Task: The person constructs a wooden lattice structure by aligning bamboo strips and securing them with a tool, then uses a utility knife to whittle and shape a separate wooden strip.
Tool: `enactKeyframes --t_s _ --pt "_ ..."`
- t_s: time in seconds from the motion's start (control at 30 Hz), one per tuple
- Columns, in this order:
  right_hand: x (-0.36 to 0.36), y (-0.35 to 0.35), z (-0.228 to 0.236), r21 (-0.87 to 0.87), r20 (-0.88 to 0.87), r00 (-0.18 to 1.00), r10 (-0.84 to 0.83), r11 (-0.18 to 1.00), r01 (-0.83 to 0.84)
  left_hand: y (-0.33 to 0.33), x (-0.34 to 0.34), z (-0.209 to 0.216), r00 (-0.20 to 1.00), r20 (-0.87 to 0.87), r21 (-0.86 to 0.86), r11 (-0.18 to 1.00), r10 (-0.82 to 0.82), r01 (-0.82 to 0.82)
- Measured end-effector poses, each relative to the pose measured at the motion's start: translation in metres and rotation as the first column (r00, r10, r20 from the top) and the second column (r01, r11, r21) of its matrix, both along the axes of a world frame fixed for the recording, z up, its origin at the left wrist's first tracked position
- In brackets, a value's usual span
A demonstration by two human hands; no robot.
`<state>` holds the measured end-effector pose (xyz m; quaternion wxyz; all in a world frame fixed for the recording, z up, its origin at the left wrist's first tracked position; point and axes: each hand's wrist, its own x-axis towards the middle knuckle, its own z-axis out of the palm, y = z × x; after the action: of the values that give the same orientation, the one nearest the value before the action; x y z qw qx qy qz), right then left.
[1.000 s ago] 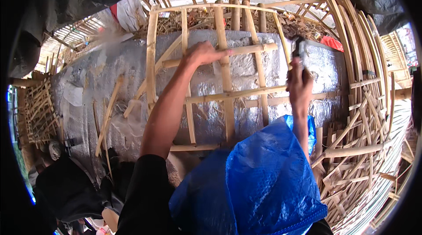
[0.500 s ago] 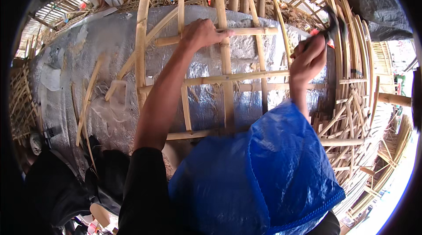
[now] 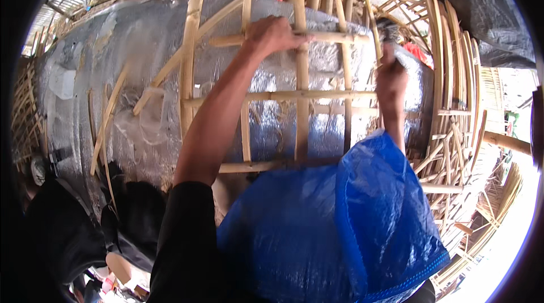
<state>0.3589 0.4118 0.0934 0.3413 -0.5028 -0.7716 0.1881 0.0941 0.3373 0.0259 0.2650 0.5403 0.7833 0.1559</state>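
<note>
My left hand (image 3: pixel 272 35) is closed on a short bamboo crosspiece (image 3: pixel 340 37), its thumb stretched over the spot where it crosses a thicker upright bamboo strip (image 3: pixel 302 76). These belong to a lattice of split bamboo lying over a silvery sheet-covered surface (image 3: pixel 141 25). Right of the crosspiece's end, my right hand (image 3: pixel 391 85) is raised in a fist around a hammer (image 3: pixel 387 30), whose dark head is smeared by motion. A second, longer bamboo crossbar (image 3: pixel 334 94) runs below the left hand. Blue plastic (image 3: pixel 283 218) covers my right arm and lap.
Bundled bamboo strips (image 3: pixel 447 65) stand at the right, with a tangle of thin slats below. Loose strips (image 3: pixel 110 122) lie on the silvery sheet at left. Black fabric (image 3: pixel 62 229) sits at lower left, and a dark tarp (image 3: pixel 481 14) hangs upper right.
My right hand and the hammer have swung left and slightly down, closer to the crosspiece's end. My left hand keeps its hold; the whole view has shifted a little.
</note>
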Motion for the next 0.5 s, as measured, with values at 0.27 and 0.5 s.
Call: enactKeyframes --t_s 0.27,0.5 --pt "0.007 0.017 0.017 -0.072 0.308 0.938 -0.159 0.979 0.190 0.004 -0.005 -0.001 0.999 -0.032 0.013 0.999 -0.030 0.030" --pt "-0.001 -0.023 -0.024 -0.106 0.414 0.902 0.122 0.991 -0.086 0.002 0.000 -0.007 0.999 -0.021 -0.014 0.999 -0.032 0.031"
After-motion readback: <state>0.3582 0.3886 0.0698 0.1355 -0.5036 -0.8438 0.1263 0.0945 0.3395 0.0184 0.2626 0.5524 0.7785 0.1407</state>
